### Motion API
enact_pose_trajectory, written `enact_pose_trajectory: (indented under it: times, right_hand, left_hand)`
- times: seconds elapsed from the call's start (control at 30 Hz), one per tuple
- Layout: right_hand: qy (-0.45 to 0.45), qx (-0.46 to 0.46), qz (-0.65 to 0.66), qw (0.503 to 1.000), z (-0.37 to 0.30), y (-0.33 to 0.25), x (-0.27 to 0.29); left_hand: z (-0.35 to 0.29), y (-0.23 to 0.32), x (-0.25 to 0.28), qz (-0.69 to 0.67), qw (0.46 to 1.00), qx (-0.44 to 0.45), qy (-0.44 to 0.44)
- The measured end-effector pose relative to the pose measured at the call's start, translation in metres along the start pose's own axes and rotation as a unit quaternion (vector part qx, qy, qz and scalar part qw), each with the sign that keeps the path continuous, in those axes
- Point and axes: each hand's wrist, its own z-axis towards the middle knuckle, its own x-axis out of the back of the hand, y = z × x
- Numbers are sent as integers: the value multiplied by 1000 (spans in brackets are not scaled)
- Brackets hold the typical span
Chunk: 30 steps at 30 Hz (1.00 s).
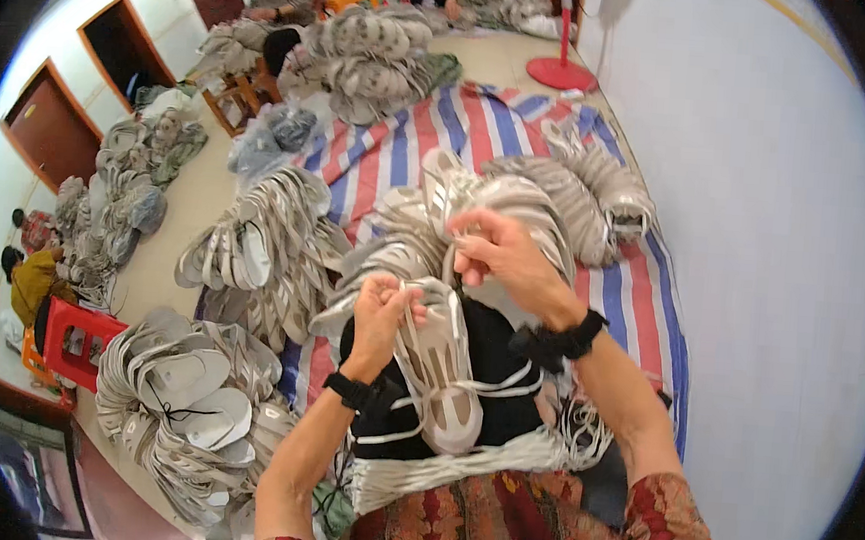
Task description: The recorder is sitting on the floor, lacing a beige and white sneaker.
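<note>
A pale beige shoe upper (439, 356) lies on my dark-clad lap, its rounded end toward me and white laces (505, 383) spreading from it to both sides. My left hand (383, 319) is closed on the upper's far left edge, near the lace holes. Above and to the right, my right hand (501, 259) is raised with its fingers pinched around a thin pale strand, seemingly a shoelace; most of it is hidden by the fingers. A thick bundle of white shoelaces (454, 464) stretches across my lap, near my patterned top.
Stacks of similar uppers (528, 201) rest just ahead on a striped sheet (639, 325). More bundles (188, 393) stand to the left beside a red stool (81, 341). A white wall (762, 293) runs along the right. Other people sit farther off among piles.
</note>
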Motion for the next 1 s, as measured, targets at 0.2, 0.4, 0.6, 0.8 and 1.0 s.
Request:
enact_pose_trajectory:
  times: [0.2,0.4,0.6,0.8,1.0]
  right_hand:
    - [-85,18,285,954,10,-17,-17]
    - [-68,11,-9,998,19,-6,-23]
    - [116,304,-408,853,29,35,-53]
    - [136,164,-90,973,35,80,-82]
    - [76,44,32,996,36,80,-100]
  left_hand:
    - [0,27,-4,-105,993,-49,-11]
    - [-2,46,5,-128,987,-91,-22]
    - [-4,48,14,-56,994,-96,-8]
    - [-7,48,14,5,988,-131,83]
    - [-7,44,22,-36,988,-95,115]
